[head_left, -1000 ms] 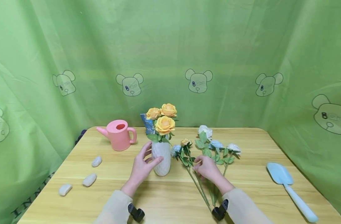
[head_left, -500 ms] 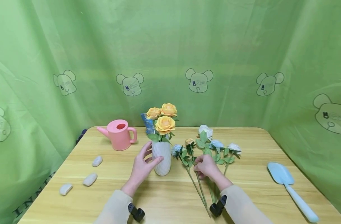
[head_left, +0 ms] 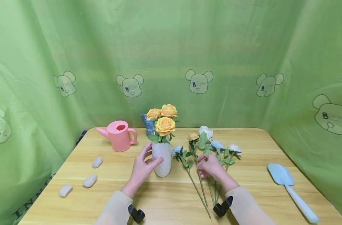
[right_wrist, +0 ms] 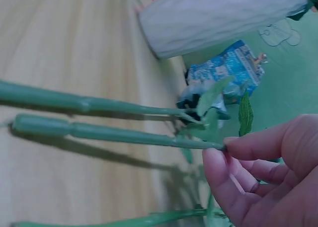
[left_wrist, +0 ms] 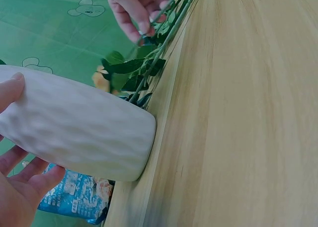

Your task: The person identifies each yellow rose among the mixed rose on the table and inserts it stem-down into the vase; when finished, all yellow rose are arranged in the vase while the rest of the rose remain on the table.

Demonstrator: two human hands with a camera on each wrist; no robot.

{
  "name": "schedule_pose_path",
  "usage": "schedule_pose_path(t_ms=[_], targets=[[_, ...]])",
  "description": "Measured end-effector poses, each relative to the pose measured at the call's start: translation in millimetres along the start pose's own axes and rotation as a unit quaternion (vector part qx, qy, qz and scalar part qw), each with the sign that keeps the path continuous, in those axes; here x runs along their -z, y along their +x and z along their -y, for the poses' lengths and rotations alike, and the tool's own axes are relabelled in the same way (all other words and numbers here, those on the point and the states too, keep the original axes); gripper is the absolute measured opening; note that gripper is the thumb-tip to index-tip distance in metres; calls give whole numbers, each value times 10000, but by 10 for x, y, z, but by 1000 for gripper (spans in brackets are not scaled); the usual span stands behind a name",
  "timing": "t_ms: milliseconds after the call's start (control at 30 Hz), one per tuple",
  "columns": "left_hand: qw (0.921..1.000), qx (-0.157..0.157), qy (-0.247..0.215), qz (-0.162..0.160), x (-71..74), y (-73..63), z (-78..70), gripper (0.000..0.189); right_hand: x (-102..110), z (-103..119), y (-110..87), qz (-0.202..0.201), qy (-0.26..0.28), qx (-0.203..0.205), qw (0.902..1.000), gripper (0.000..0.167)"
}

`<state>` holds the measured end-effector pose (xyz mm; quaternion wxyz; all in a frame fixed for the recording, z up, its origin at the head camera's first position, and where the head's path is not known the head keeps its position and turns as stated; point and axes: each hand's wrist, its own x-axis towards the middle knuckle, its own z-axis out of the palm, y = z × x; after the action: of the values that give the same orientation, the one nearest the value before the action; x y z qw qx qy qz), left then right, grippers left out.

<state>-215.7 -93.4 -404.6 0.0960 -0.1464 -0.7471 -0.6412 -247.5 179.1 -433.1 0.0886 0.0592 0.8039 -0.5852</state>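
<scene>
My left hand [head_left: 142, 167] holds the white textured vase [head_left: 162, 159], thumb on its near side and fingers round its left. Several yellow roses [head_left: 166, 125] stand in the vase. To the right, my right hand [head_left: 211, 167] pinches the stem of a smaller yellow rose [head_left: 193, 137]. In the right wrist view, thumb and forefinger meet on this green stem [right_wrist: 124, 135], its lower end just off the wood. A blue rose [head_left: 176, 151] lies between vase and right hand. Beyond the right hand lie white roses [head_left: 206, 132] and another blue rose [head_left: 216, 145], their stems partly hidden.
A pink watering can [head_left: 120, 139] stands back left, with a blue packet [head_left: 149, 124] behind the vase. Several pale stones, one a grey-white stone [head_left: 90, 180], lie at left. A light blue trowel [head_left: 281, 175] lies at right. A green curtain [head_left: 165, 47] surrounds the table [head_left: 173, 203].
My right hand has pulled the yellow rose's stem away from the blue rose's, the bloom shifting right and slightly up. The left hand and vase have stayed put.
</scene>
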Motion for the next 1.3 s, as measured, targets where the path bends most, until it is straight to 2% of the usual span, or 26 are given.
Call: schedule_pose_path(t_ms=[300, 400, 467, 500, 567, 700, 733, 867, 933, 1067, 1200, 1300], targets=[[10000, -17, 47, -27, 8, -12, 9, 63, 95, 274, -110, -54, 212, 526, 9984, 39], [10000, -37, 24, -31, 4, -13, 2, 64, 100, 396, -162, -86, 571, 748, 9955, 40], [10000, -34, 23, -24, 3, -11, 0, 64, 86, 467, -195, -181, 905, 1051, 9902, 41], [10000, -26, 27, -20, 4, -8, 3, 64, 85, 371, -52, -148, 1286, 1355, 9823, 40], [10000, -27, 28, -11, 5, -1, 16, 64, 54, 457, -95, -320, 1794, 1746, 9676, 40], [10000, -49, -19, -38, 0, 27, 105, 65, -7, 677, -176, -749, 2887, 2380, 9243, 38], [10000, -54, -39, -52, -2, 40, 144, 65, -29, 875, -358, -1033, 2970, 2361, 9194, 38], [9999, -42, -62, -129, -8, 90, 308, 65, -59, 1146, -421, -1592, 3635, 2829, 8732, 34], [9998, -77, -52, -168, -12, 94, 333, 65, -70, 1267, -436, -1854, 3822, 3111, 8501, 32], [9996, -151, -62, -208, -16, 90, 346, 65, -87, 1458, -415, -2229, 4021, 3591, 8122, 32], [9996, -173, -74, -200, -21, 91, 351, 65, -115, 1569, -341, -2443, 4152, 3816, 7888, 31], [9996, -170, -93, -199, -24, 94, 352, 64, -168, 1608, -295, -2410, 4155, 3911, 7851, 31]])
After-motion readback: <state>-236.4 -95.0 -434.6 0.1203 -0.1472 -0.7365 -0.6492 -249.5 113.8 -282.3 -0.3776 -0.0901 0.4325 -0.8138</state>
